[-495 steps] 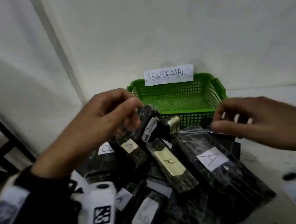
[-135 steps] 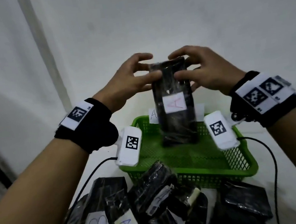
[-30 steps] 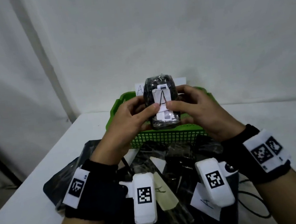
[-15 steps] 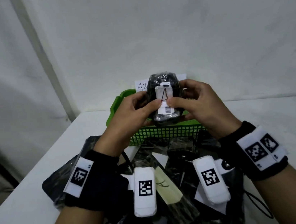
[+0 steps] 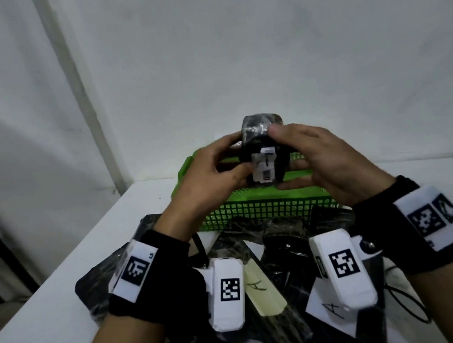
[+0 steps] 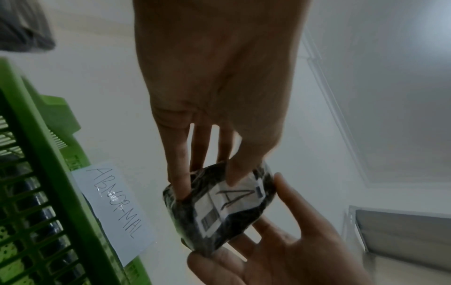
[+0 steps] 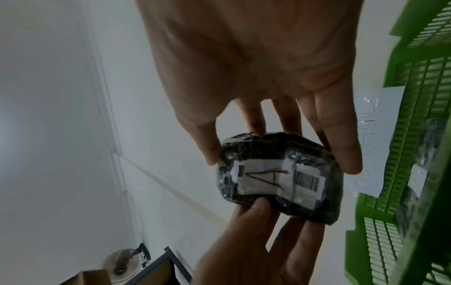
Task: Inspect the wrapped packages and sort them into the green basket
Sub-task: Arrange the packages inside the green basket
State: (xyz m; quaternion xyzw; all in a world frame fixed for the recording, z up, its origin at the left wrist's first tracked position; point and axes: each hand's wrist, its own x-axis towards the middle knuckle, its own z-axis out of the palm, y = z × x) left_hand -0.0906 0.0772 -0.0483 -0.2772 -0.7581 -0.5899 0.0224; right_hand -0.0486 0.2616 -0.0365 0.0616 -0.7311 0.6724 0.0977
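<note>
A small black wrapped package (image 5: 263, 149) with a white "A" label and a barcode is held up over the green basket (image 5: 267, 209). My left hand (image 5: 219, 172) pinches its left side, thumb on the label. My right hand (image 5: 315, 156) grips its right side, fingers over the top and thumb below. In the left wrist view the package (image 6: 219, 202) sits between my left hand (image 6: 214, 96) and my right hand (image 6: 280, 250). The right wrist view shows the label and barcode on the package (image 7: 278, 179), with my right hand (image 7: 256, 77) above it.
A pile of black wrapped packages (image 5: 264, 295) with "A" labels lies on the white table (image 5: 52, 323) in front of the basket. A paper sign reading "ABNORMAL" (image 6: 114, 208) hangs on the basket's far wall. White walls stand close behind and to the left.
The package has been turned in my hands, so its label now sits lower. My right fingers have shifted onto its top. Both hands still hold it above the basket.
</note>
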